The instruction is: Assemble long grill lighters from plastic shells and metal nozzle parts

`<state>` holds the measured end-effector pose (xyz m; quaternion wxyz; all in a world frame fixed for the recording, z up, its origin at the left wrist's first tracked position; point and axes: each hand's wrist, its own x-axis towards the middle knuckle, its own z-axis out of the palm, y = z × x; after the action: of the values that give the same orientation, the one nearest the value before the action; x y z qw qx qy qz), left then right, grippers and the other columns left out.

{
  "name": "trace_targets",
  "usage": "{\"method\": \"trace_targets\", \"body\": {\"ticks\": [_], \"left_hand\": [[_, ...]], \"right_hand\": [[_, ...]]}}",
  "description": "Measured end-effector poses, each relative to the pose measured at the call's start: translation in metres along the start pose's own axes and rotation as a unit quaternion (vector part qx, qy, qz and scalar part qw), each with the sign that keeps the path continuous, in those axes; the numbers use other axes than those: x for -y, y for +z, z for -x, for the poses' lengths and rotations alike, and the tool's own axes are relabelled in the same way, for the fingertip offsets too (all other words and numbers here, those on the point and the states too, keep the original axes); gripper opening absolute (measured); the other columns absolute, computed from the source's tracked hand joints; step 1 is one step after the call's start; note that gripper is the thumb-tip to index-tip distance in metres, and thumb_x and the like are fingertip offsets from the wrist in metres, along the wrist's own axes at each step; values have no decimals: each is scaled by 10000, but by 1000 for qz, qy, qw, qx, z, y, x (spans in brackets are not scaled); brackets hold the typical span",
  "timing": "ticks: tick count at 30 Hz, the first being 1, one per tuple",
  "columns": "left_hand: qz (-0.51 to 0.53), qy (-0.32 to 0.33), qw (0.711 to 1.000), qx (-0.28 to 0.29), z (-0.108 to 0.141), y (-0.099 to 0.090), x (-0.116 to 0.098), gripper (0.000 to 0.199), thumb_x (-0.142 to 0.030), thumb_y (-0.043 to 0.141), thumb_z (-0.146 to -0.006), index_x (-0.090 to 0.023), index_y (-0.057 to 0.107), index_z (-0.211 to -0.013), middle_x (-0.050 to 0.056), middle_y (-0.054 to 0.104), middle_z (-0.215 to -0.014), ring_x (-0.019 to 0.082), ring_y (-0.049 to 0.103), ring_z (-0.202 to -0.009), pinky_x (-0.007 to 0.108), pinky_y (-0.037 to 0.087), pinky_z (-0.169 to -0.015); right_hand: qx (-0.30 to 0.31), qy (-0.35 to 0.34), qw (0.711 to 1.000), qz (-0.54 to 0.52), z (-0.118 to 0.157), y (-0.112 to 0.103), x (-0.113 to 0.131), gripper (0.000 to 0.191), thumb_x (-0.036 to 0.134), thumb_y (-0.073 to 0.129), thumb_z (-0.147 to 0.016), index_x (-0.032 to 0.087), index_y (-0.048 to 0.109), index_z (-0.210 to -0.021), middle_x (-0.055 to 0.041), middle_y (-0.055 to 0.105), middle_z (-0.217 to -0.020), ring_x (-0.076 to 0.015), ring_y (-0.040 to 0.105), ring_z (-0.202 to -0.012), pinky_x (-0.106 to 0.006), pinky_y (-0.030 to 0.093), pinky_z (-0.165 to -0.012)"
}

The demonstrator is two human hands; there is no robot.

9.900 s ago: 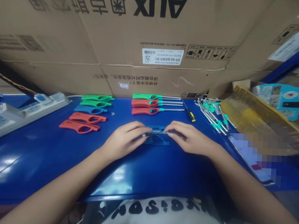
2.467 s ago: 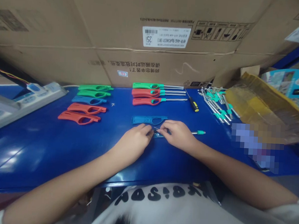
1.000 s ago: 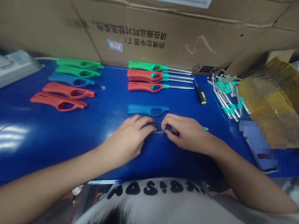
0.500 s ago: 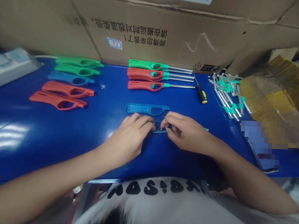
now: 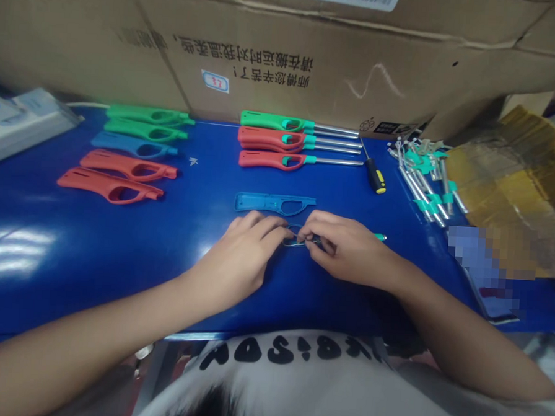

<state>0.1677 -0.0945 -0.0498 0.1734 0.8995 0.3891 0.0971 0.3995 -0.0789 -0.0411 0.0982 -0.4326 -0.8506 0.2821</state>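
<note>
A blue lighter handle half [image 5: 295,244] lies on the table between my hands, mostly hidden, with its trigger loop showing. My left hand [image 5: 253,247] is closed on its left part, thumb and fingertips at the loop's left edge. My right hand [image 5: 338,243] is in a pinch at the loop's right side. Whatever those fingertips hold is too small and covered to make out. Beyond my right hand pokes out a teal-tipped end of a part [image 5: 381,237]. Just behind my hands rests another blue handle half [image 5: 259,202], its hollow inside facing up.
Lighters with metal tubes [image 5: 275,161] lie at the back. Green, blue and red handle pieces [image 5: 111,185] are spread at left. A screwdriver [image 5: 376,176], a pile of metal tubes with teal parts [image 5: 421,184] and a blurred-out phone [image 5: 483,274] are at right. Cardboard [image 5: 129,14] stands behind.
My right fingertips have shifted slightly left across the loop, towards my left hand. More of the teal-tipped end shows beyond my right hand. My left hand stays in place.
</note>
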Motion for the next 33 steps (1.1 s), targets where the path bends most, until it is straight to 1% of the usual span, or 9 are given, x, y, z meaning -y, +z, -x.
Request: {"method": "trace_targets", "body": {"ticks": [4,10,13,17,22,25,29,33], "left_hand": [[-3,1,1000,5,0,1,0,450,-11,449,-895,-204,592,-1276,105,577,-1358,300,494,-1175,480,468,-948],[4,-7,1000,10,-1,-1,-2,417,-15,438,-901,-187,593,-1248,105,575,-1340,297,494,-1141,469,467,-921],[1,-6,1000,6,0,0,-2,402,-16,435,-902,-193,603,-1221,104,582,-1319,292,494,-1121,456,462,-901],[-7,0,1000,-4,1,1,-2,401,-17,435,-898,-200,609,-1209,106,577,-1326,293,487,-1144,450,456,-899],[-15,0,1000,-3,1,1,-1,442,-8,438,-884,-203,593,-1250,111,560,-1357,307,480,-1167,464,458,-912],[-11,0,1000,-3,1,1,-1,418,-12,431,-900,-199,596,-1234,110,564,-1346,305,483,-1163,465,460,-913],[-10,3,1000,-9,1,1,-2,371,-24,432,-914,-191,607,-1196,111,581,-1331,301,499,-1152,463,470,-905],[4,-3,1000,-15,0,0,-1,337,-47,461,-917,-179,612,-1188,108,604,-1316,292,523,-1160,471,480,-953]], "right_hand": [[-2,2,1000,14,0,1,1,190,176,537,-920,219,651,-1066,-16,655,-1005,-102,505,-637,-262,392,-639],[-2,8,1000,20,0,3,2,188,159,537,-912,215,640,-1058,-10,662,-1019,-101,512,-639,-262,393,-653],[-9,5,1000,22,0,4,2,165,151,535,-904,217,631,-1021,-6,661,-1007,-102,510,-638,-259,383,-648],[-15,-1,1000,19,0,5,2,126,139,538,-886,216,605,-960,-1,658,-977,-99,493,-617,-253,365,-619],[-14,-7,1000,18,0,5,2,150,158,528,-905,217,604,-1019,-15,655,-1011,-103,499,-630,-255,377,-624],[-8,-10,1000,22,0,5,2,152,160,528,-911,214,620,-1018,-12,651,-1010,-98,500,-635,-256,379,-627],[-1,4,1000,11,0,3,2,132,163,550,-902,210,626,-1000,-8,643,-995,-94,487,-628,-253,381,-627],[4,3,1000,0,0,0,0,105,172,566,-908,213,627,-983,-13,637,-1009,-96,484,-642,-254,387,-644]]}}
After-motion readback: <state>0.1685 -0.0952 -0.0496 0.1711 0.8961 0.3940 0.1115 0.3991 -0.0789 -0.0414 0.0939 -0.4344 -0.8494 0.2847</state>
